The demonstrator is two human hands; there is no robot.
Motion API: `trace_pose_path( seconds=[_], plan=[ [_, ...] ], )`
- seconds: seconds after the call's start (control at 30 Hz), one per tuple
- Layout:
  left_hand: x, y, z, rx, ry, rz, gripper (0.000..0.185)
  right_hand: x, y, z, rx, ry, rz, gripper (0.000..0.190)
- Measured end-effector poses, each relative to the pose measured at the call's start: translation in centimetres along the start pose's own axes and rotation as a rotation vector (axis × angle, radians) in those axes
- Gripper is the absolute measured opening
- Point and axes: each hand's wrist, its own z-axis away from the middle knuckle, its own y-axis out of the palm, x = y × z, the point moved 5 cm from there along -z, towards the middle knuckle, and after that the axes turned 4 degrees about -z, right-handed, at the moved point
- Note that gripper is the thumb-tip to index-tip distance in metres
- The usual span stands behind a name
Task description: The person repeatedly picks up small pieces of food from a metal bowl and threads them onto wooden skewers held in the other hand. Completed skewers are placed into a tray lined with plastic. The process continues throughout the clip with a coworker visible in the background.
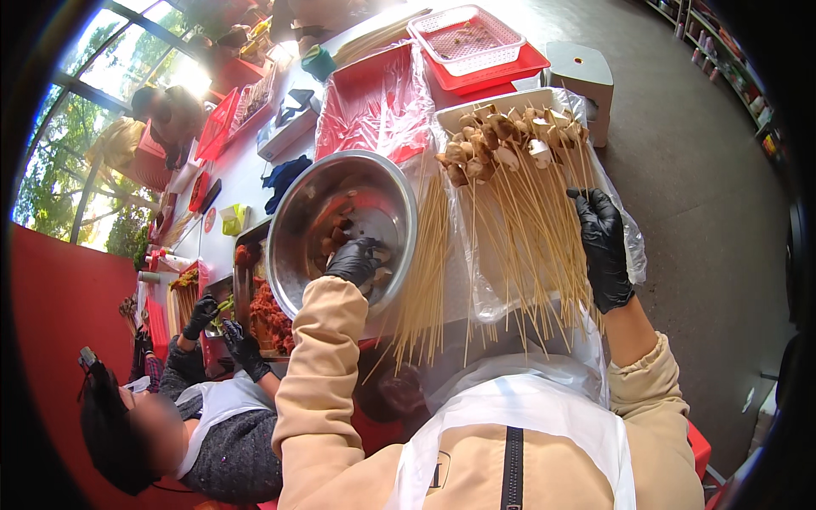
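Observation:
My left hand, in a black glove, reaches into a large stainless steel bowl. Mushroom pieces lie around its fingers at the bottom; whether it grips one is hidden. On the right, my black-gloved right hand pinches a bamboo skewer at the right side of a plastic-lined tray. Many skewered mushrooms are bunched at the tray's far end, their bare sticks pointing toward me. Between bowl and tray lies a bundle of plain bamboo skewers.
Behind the bowl stands a plastic-lined red tray. A white basket sits on red trays beyond. On the left, a co-worker's gloved hands are near a metal tray of red food. A dark blue cloth touches the bowl's left side.

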Motion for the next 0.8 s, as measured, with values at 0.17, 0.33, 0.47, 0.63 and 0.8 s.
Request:
trace_pose_path(
  seconds=[0.17,0.33,0.47,0.63,0.8],
  plan=[
    [2.5,2.0,-2.6,0.189,0.191,-0.258,0.026,3.0,-0.1,1.5,-0.029,-0.07,-0.003,0.018],
    [-1.4,-0.7,-1.5,-0.103,0.244,0.288,0.021,6.1,0.8,4.8,0.097,0.104,-0.27,0.022],
    [-5.8,0.4,1.2,0.168,-0.139,1.705,0.014,4.0,3.6,8.1,0.245,0.154,-0.415,0.024],
    [-11.0,2.5,4.8,0.358,0.096,2.115,0.03,4.1,6.2,10.1,0.409,0.186,-0.117,0.023],
    [-13.9,2.4,5.8,0.215,0.355,1.962,0.027,4.4,5.5,10.4,0.444,0.156,-0.027,0.025]
  ],
)
